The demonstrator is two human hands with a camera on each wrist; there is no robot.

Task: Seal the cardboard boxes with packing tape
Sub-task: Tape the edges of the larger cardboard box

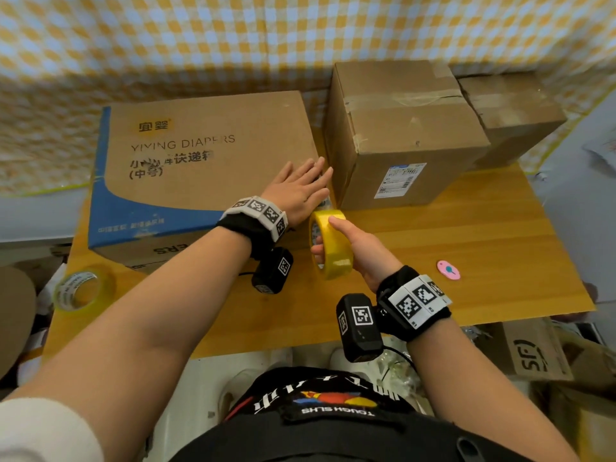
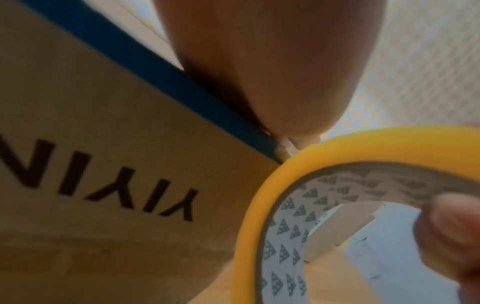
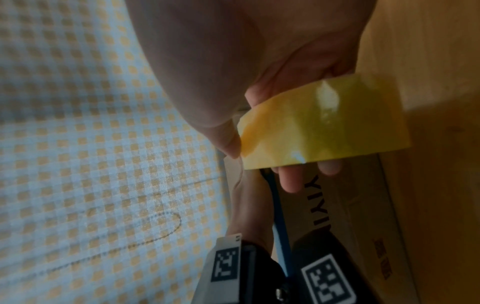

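A large diaper box (image 1: 206, 155) with a blue edge lies on the left of the wooden table (image 1: 466, 261). My left hand (image 1: 300, 188) lies flat with straight fingers on the box's near right corner, over the end of a tape strip. My right hand (image 1: 353, 248) grips a yellow tape roll (image 1: 331, 245) just off that corner, thumb on its outer face and fingers through the core. The left wrist view shows the roll (image 2: 337, 152) against the box (image 2: 103, 164) edge. In the right wrist view the roll (image 3: 324, 123) sits in my right hand's fingers (image 3: 291, 181).
A taped brown box (image 1: 400, 128) with a shipping label stands right of the diaper box, and another taped box (image 1: 510, 115) sits behind it. A second, clear tape roll (image 1: 81, 288) lies at the table's left front. A small pink tag (image 1: 449, 270) lies to the right.
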